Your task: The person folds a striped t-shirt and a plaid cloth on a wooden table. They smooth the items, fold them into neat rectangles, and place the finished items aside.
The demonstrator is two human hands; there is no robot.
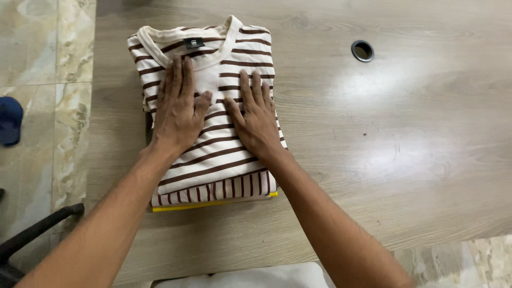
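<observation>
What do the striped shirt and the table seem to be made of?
Striped shirt: soft knitted fabric, probably cotton; matte, folded flat under the left hand and right hand. Table: wood-look top, likely laminate; grey-brown grain with glossy light reflections.

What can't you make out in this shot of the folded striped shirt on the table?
- Head view: the yellow garment shows only an edge; the striped shirt covers it.
- Shirt middle: hidden by the left hand and right hand lying flat.
- Neck label: too small.
- Blue object and white cloth: cut by frame edges.
</observation>
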